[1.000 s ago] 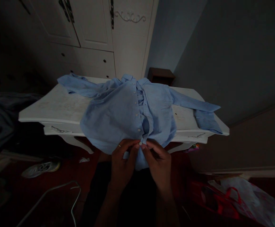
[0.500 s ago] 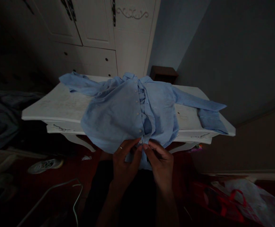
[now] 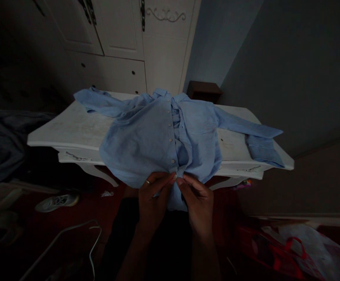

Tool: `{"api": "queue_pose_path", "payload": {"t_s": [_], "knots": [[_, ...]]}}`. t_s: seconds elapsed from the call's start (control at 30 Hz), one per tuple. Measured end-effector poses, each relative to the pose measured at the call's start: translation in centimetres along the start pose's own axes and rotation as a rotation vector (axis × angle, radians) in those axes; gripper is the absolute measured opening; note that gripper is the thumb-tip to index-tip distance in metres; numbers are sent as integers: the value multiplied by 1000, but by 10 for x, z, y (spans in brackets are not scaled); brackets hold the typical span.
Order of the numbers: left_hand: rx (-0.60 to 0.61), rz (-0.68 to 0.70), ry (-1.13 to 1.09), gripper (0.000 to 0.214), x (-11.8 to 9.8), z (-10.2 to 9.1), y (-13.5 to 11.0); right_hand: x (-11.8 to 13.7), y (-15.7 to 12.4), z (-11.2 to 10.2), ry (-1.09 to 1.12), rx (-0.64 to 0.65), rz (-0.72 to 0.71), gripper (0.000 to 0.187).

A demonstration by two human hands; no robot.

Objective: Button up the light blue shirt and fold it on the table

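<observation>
A light blue button-up shirt lies spread on a white table, its sleeves stretched out to both sides and its hem hanging over the near edge. My left hand, with a ring on one finger, pinches the left front edge at the lowest button. My right hand pinches the other front edge right beside it. The fingertips of both hands meet at the bottom of the button row.
A white wardrobe with drawers stands behind the table, and a small dark stool is at the far right corner. On the red floor lie a shoe, a white wire hanger and a red-and-white bag. Dark cloth is heaped at left.
Both hands stay pinched on the shirt's lower front edges, shifting only slightly at the lowest button. The view has tilted a little.
</observation>
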State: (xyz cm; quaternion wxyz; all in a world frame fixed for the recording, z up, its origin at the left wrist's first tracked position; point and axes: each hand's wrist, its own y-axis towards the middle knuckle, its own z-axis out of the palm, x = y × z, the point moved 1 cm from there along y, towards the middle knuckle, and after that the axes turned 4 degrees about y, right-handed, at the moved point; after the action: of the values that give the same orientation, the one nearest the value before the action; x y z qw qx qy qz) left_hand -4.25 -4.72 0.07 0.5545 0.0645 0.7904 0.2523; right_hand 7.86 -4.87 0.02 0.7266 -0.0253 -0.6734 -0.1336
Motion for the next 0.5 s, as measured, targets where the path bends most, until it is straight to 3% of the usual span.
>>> {"api": "queue_pose_path", "payload": {"t_s": [0.5], "knots": [[-45,22,77,20,-8,3,1,4,0,-1,-25,9,-49,17]]}}
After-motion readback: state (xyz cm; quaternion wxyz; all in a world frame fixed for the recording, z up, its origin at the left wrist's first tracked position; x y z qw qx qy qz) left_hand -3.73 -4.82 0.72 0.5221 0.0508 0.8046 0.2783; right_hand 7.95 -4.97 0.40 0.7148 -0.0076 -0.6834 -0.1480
